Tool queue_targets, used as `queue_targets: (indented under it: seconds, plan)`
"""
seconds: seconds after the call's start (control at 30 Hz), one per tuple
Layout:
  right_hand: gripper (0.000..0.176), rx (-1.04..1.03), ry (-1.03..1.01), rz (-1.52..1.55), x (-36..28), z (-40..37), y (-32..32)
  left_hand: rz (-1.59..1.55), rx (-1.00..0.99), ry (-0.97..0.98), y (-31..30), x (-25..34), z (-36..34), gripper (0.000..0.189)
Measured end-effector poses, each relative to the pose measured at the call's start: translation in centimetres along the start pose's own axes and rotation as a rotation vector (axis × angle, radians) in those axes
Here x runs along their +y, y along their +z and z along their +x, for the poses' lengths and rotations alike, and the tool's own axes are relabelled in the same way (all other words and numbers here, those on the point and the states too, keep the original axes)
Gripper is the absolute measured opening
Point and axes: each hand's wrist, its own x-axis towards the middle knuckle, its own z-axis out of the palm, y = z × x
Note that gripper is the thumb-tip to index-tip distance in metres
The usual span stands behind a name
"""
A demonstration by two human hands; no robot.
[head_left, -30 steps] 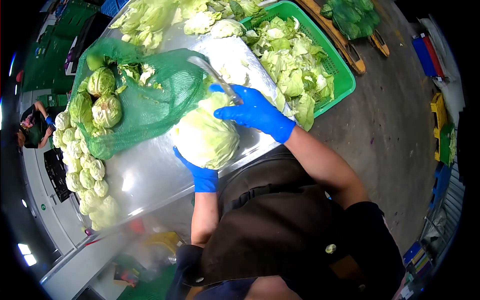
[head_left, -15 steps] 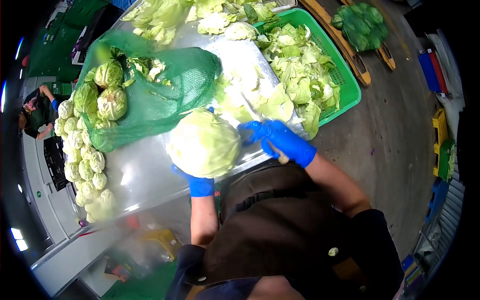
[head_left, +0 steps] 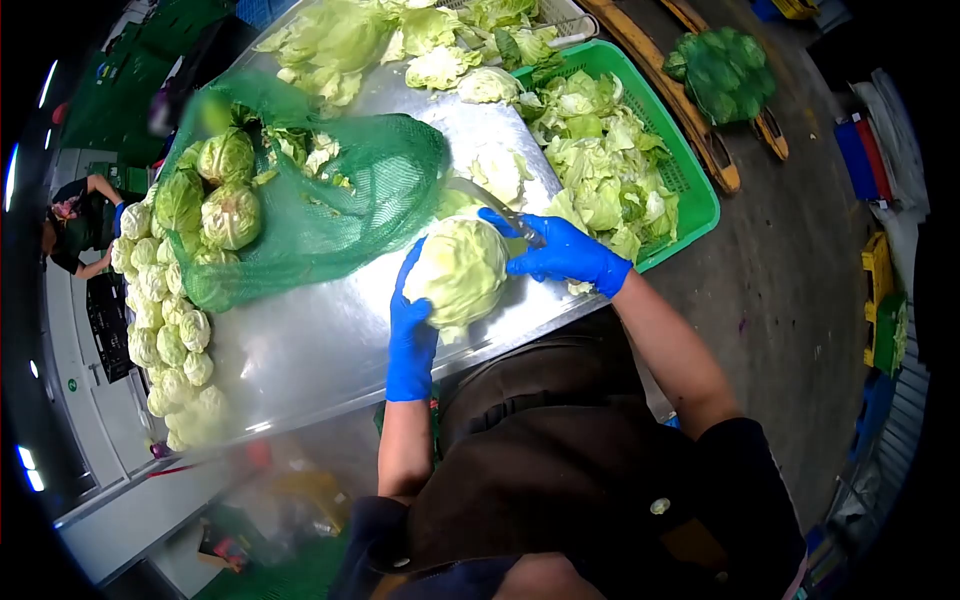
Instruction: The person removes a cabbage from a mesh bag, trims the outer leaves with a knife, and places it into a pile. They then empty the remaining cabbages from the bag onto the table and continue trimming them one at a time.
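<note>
A pale green cabbage [head_left: 458,275] is in my left hand [head_left: 411,315], which wears a blue glove and cups it from the left side. My right hand [head_left: 572,256], also gloved in blue, grips a knife [head_left: 490,200]; its handle is hidden by the fingers. The blade passes over the far side of the cabbage, pointing away to the left, and my right fingers are close to the cabbage's right side. Loose cabbage leaves [head_left: 500,172] lie on the metal table [head_left: 300,345] beyond it.
A green net bag [head_left: 385,190] with whole cabbages [head_left: 231,215] inside lies on the left. Several trimmed cabbages [head_left: 171,340] line the table's left end. A green crate [head_left: 708,205] of leaves stands at the right. A co-worker [head_left: 88,220] is at far left.
The cabbage has shifted right and turned in my left hand, whose fingers now show along its left side. The knife has swung toward the cabbage's far edge.
</note>
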Motion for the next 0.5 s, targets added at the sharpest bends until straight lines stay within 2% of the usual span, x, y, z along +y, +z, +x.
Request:
queue_targets:
  seconds: [0.03,0.1,0.13,0.2,0.23,0.27,0.3,0.33,0.5]
  plan:
    - [0.069,0.094,-0.074,-0.031,1.7,0.3,0.1,0.067,-0.01,0.101,-0.5,-1.1,0.8,0.105]
    - [0.072,0.31,-0.05,-0.28,4.5,0.2,-0.3,0.381,0.057,0.166,-0.8,-2.3,1.5,0.11]
    - [0.076,0.447,-0.173,-0.495,5.3,-0.1,0.1,0.559,0.06,0.241,-0.9,-3.2,1.9,0.113]
    - [0.075,0.395,-0.01,-0.792,3.3,-1.1,1.7,0.921,0.058,0.391,-0.3,-4.6,2.3,0.119]
    - [0.074,0.366,0.073,-0.938,2.6,-1.4,2.4,0.985,0.066,0.375,0.5,-4.7,2.1,0.121]
    - [0.072,0.442,-0.088,-1.041,3.8,-1.5,3.0,1.05,0.074,0.357,2.3,-4.0,1.6,0.123]
    - [0.066,0.478,-0.135,-1.136,4.4,-1.4,3.6,1.113,0.086,0.34,3.3,-3.8,1.2,0.125]
    - [0.064,0.483,-0.142,-1.149,4.4,-1.6,3.8,1.212,0.106,0.367,3.3,-4.4,1.3,0.128]
    - [0.058,0.463,-0.184,-1.226,4.0,-2.8,4.0,1.259,0.113,0.326,3.2,-4.5,1.8,0.127]
